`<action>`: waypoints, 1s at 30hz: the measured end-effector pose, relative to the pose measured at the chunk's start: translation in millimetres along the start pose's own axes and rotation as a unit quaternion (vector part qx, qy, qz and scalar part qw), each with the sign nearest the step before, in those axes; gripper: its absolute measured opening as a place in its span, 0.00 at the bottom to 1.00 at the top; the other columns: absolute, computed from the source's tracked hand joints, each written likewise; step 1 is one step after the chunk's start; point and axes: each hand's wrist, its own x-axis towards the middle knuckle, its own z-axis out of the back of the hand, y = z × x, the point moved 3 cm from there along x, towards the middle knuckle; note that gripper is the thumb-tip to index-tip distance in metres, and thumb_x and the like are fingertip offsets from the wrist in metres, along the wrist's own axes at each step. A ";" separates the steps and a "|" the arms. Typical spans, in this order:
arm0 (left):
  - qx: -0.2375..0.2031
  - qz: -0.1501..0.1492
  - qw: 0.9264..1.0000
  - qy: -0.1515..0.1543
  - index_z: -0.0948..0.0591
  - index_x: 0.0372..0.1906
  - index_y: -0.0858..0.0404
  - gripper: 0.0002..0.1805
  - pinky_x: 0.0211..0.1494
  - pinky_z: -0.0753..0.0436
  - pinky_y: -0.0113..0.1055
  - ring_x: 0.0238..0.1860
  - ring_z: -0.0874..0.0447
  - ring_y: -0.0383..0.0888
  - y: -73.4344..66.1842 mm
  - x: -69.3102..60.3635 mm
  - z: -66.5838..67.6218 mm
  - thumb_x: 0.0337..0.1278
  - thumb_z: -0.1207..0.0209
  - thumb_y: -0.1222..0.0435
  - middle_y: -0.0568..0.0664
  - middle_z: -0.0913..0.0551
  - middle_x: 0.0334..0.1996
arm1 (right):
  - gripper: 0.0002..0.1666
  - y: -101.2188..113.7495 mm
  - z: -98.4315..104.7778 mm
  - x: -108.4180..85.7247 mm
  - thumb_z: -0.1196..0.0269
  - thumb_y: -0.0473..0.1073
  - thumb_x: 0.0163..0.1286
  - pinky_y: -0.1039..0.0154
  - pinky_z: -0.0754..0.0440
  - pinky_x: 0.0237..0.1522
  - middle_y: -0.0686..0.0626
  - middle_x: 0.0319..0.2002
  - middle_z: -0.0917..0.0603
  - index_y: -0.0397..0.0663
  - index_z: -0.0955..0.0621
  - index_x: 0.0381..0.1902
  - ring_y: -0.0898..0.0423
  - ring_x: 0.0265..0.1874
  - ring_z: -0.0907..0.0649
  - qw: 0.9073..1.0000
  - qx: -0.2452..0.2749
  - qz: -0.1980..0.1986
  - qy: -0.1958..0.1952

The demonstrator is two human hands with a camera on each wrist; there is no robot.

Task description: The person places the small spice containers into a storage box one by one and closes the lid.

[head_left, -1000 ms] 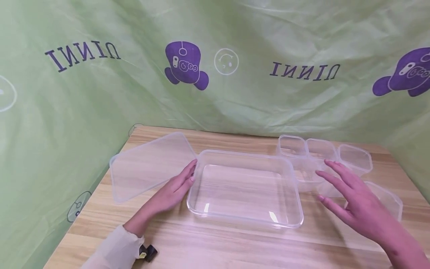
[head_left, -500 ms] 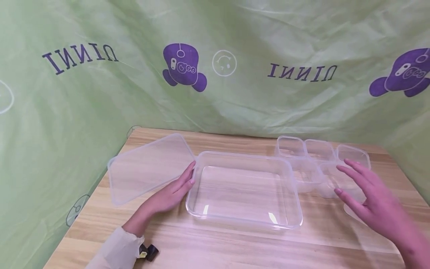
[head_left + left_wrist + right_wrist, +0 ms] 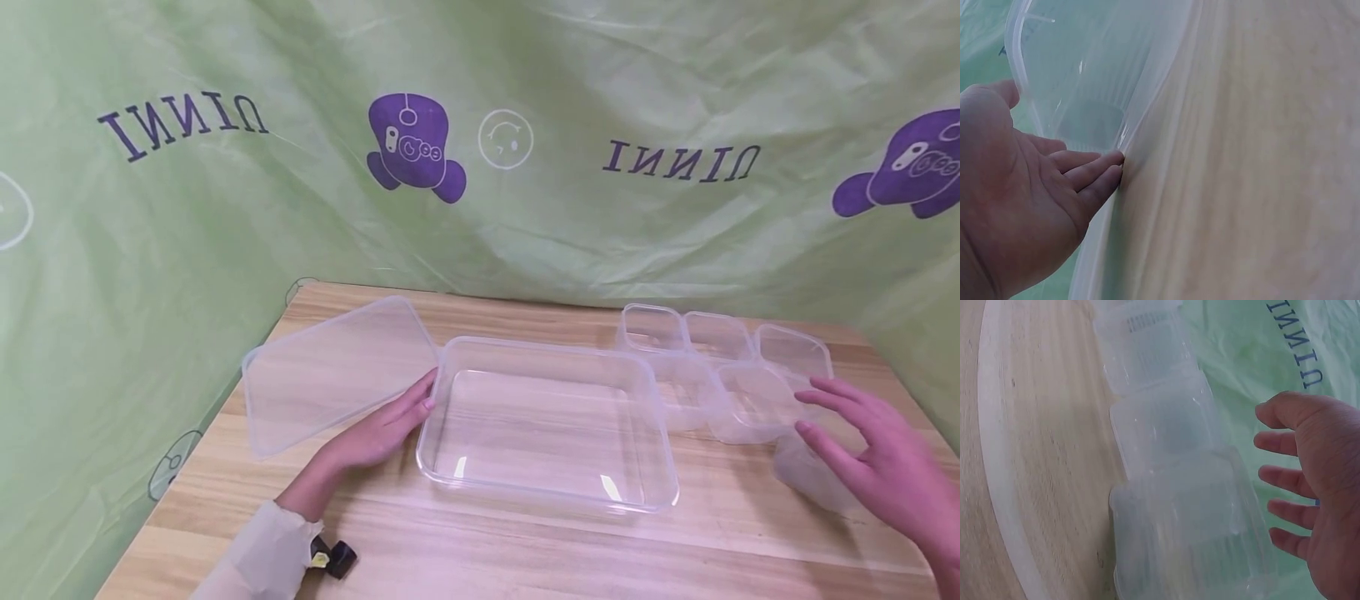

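A large, clear rectangular plastic container (image 3: pixel 547 358) stands uncovered on the wooden table. The fingers of my left hand (image 3: pixel 378 435) rest against its left side, and the left wrist view shows those fingers nearly straight with the tips at the container wall (image 3: pixel 1104 69). Over the small clear containers at the right hovers my right hand (image 3: pixel 885 458), fingers spread and holding nothing. It partly covers the nearest small container (image 3: pixel 806 475). In the right wrist view, the right hand (image 3: pixel 1329 494) is apart from the row of small containers (image 3: pixel 1191 537).
A flat translucent lid (image 3: pixel 341 379) lies left of the large container. Several small containers (image 3: pixel 682 392) stand in rows at its right. A black object (image 3: pixel 342 560) is by the left sleeve. Green printed cloth (image 3: pixel 540 233) hangs behind the table.
My right hand has moved right and nearer to me, uncovering the middle small containers and covering more of the nearest one. The left hand stays at the large container's side.
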 end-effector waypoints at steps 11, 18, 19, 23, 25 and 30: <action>0.005 -0.005 1.000 -0.003 0.55 0.84 0.63 0.34 0.80 0.54 0.50 0.81 0.59 0.52 5.2 3.0 0.8 0.86 0.63 0.53 0.55 0.56 0.82 | 0.17 -24.4 11.0 -15.5 0.30 0.32 0.67 0.81 0.55 0.67 0.56 0.73 0.31 0.30 0.19 0.52 0.82 0.65 0.42 0.999 -0.030 -0.026 0.016; 0.009 -0.003 1.000 0.005 0.56 0.83 0.65 0.35 0.80 0.54 0.51 0.81 0.60 0.54 6.4 2.9 1.7 0.86 0.63 0.53 0.57 0.57 0.82 | 0.18 -33.5 16.7 -27.1 0.30 0.26 0.61 0.83 0.55 0.65 0.83 0.65 0.37 0.30 0.19 0.49 0.82 0.63 0.38 0.999 0.005 -0.032 0.017; 0.009 -0.002 1.000 0.006 0.56 0.83 0.65 0.35 0.80 0.54 0.51 0.81 0.60 0.53 6.4 3.2 1.8 0.86 0.63 0.53 0.57 0.57 0.82 | 0.19 -35.3 17.1 -29.1 0.30 0.25 0.60 0.83 0.55 0.65 0.83 0.65 0.36 0.30 0.19 0.50 0.81 0.63 0.38 0.999 0.011 -0.036 0.019; 0.012 -0.002 1.000 0.006 0.56 0.83 0.65 0.35 0.80 0.54 0.51 0.81 0.60 0.54 6.0 3.8 2.5 0.86 0.63 0.53 0.57 0.57 0.82 | 0.26 -43.8 18.4 -35.9 0.29 0.27 0.61 0.64 0.39 0.72 0.84 0.65 0.40 0.33 0.21 0.57 0.81 0.63 0.42 0.996 0.012 -0.070 0.047; 0.012 -0.001 1.000 0.005 0.56 0.83 0.65 0.35 0.80 0.54 0.51 0.81 0.59 0.54 6.1 3.4 3.0 0.86 0.63 0.53 0.57 0.56 0.82 | 0.28 -47.8 18.5 -38.6 0.28 0.29 0.62 0.38 0.22 0.59 0.84 0.65 0.42 0.33 0.22 0.60 0.81 0.63 0.44 0.994 0.011 -0.086 0.061; 0.010 0.002 1.000 0.005 0.56 0.83 0.66 0.35 0.80 0.54 0.52 0.81 0.60 0.54 7.1 1.9 2.6 0.86 0.63 0.54 0.58 0.56 0.82 | 0.34 -57.8 18.8 -45.1 0.29 0.29 0.62 0.70 0.28 0.62 0.83 0.66 0.41 0.40 0.24 0.67 0.81 0.62 0.43 0.993 0.023 -0.100 0.063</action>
